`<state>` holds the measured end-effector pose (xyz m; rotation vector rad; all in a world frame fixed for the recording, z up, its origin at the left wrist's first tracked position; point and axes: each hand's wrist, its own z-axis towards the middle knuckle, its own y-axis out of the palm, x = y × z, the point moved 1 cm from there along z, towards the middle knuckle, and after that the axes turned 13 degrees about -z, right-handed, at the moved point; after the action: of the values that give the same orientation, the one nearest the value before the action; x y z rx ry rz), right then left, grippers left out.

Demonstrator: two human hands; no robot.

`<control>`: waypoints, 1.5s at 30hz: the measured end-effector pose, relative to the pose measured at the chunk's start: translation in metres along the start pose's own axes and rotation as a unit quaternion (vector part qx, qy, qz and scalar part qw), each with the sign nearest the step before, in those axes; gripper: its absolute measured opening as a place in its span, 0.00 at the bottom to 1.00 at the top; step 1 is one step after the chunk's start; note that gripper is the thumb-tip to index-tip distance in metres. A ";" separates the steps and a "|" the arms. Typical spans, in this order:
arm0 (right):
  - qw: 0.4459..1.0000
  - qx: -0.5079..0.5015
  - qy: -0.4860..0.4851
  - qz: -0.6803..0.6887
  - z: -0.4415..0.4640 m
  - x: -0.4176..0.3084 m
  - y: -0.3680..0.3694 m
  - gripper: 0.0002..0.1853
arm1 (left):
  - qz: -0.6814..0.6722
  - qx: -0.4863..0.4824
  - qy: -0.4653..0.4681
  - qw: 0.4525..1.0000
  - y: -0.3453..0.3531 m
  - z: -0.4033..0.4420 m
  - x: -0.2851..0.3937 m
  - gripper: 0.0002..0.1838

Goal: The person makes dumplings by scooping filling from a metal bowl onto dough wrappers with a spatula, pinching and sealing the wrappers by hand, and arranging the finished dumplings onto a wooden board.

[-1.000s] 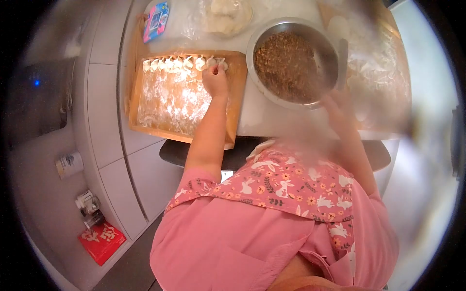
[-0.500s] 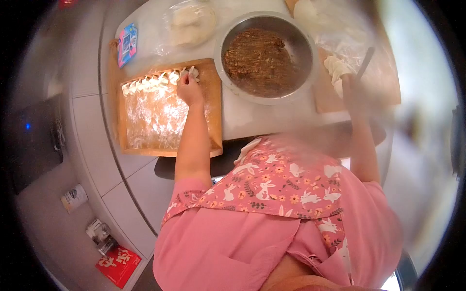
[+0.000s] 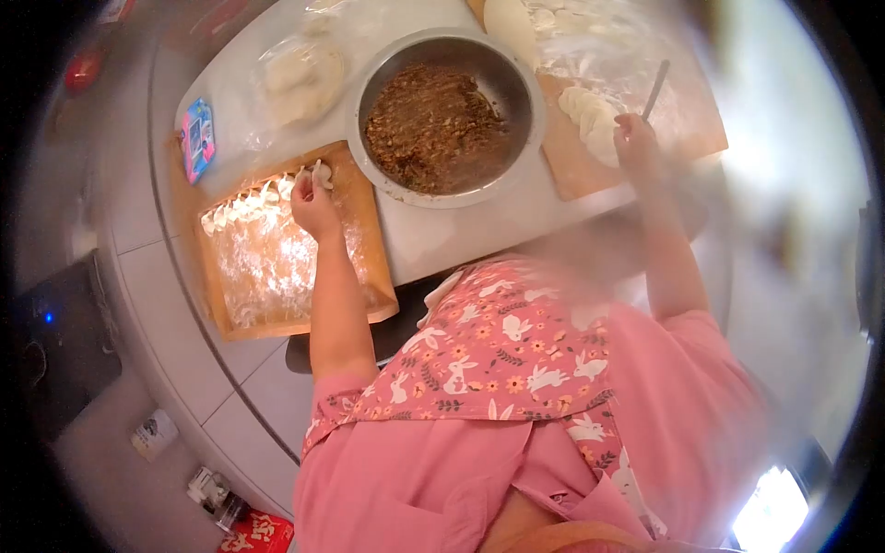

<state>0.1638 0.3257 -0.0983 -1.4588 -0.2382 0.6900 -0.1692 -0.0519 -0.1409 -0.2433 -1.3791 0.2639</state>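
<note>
On the desk (image 3: 419, 235), the tray (image 3: 373, 258) lies left of the bowl (image 3: 442, 199), the wrappers (image 3: 588, 120) right, slanting lengthwise toward the nearer right hand (image 3: 637, 146), closed round a tool (image 3: 657, 90), while the left hand (image 3: 314, 207) pinches a dumpling (image 3: 322, 175) on the tray.

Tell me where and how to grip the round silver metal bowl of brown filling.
Probably by the wide rim of the round silver metal bowl, from your near side, thumb above, fingers below. The rim rings the whole bowl, and bare white tabletop lies nearest you, while the floury wooden tray and light-brown board lie close on left and right.
</note>
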 end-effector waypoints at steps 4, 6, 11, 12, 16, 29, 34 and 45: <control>0.999 -0.037 -0.004 0.033 0.001 0.010 0.007 0.11 | 0.050 0.036 -0.024 0.998 -0.009 -0.018 0.011 0.15; 0.996 -0.066 -0.015 0.056 0.003 0.004 0.008 0.12 | 0.056 0.024 -0.066 0.996 -0.009 -0.030 0.013 0.15; 0.988 -0.079 -0.006 0.130 0.001 0.032 0.041 0.16 | -0.088 -0.046 -0.053 0.994 -0.014 -0.086 0.049 0.11; 0.991 -0.092 0.001 0.099 0.000 0.031 0.034 0.16 | -0.106 -0.058 -0.042 0.992 -0.013 -0.092 0.058 0.11; 0.993 -0.098 -0.012 -0.065 0.002 0.009 0.010 0.14 | -0.138 -0.104 -0.061 0.983 -0.005 -0.106 0.078 0.10; 0.943 -0.184 -0.109 0.256 -0.062 -0.133 -0.069 0.08 | -0.541 -0.405 -0.347 0.650 0.061 -0.140 0.140 0.29; 0.908 -0.183 -0.215 0.311 -0.059 -0.183 -0.053 0.09 | -0.645 -0.447 -0.443 0.433 0.052 -0.138 0.161 0.27; 0.899 -0.231 -0.372 -0.002 -0.028 -0.202 -0.050 0.22 | -0.509 -0.102 -0.479 0.708 -0.014 -0.132 0.085 0.14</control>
<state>0.0345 0.1917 -0.0022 -1.5709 -1.0562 1.2329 -0.0245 -0.0396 -0.0804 0.6002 -2.3547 -0.8319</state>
